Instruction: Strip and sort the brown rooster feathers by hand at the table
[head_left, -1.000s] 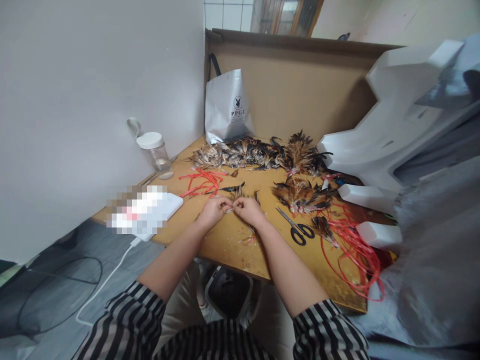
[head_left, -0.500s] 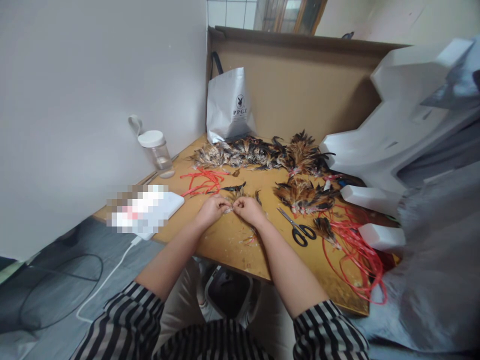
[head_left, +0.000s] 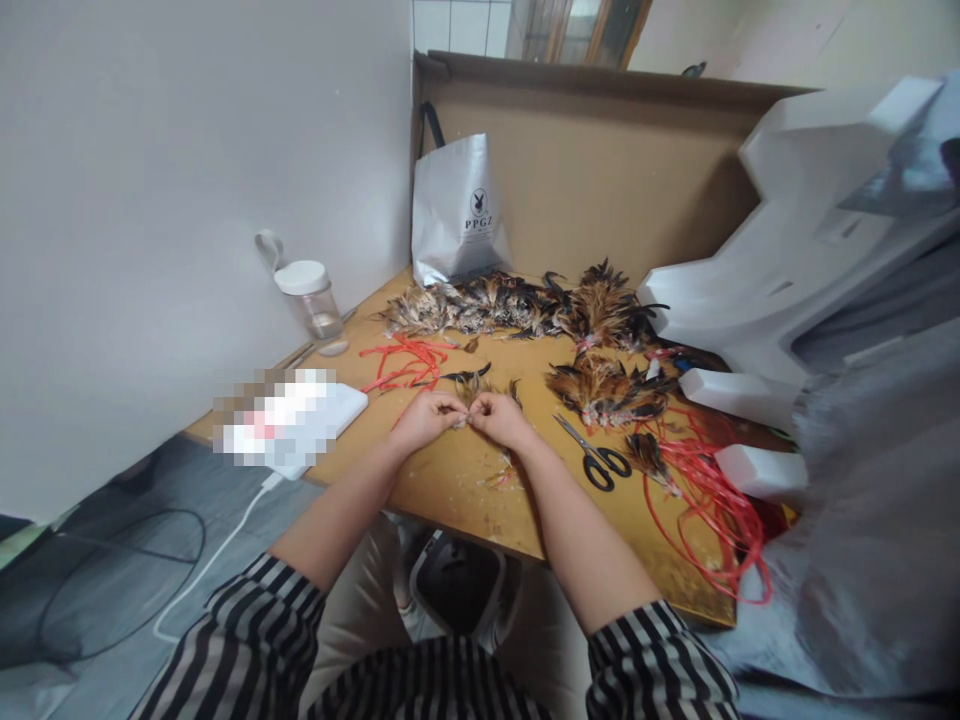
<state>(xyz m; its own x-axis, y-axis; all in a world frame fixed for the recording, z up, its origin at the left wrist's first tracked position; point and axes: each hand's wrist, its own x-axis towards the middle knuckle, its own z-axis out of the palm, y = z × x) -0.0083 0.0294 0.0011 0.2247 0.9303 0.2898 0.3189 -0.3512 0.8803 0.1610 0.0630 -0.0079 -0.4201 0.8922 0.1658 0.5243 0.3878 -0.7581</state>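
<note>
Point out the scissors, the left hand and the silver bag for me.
Scissors [head_left: 591,451]: head view, where the blades meet the black handles.
Left hand [head_left: 424,420]: head view, back of the hand.
Silver bag [head_left: 451,215]: head view, front panel, left of the printed logo.

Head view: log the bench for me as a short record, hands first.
Left hand: fingertips pinched at small feather bundle
Right hand: fingertips pinched there too, close beside the left's
Grip detail: too small to make out
Scissors: on table, right of right hand
Silver bag: behind feather row
</note>
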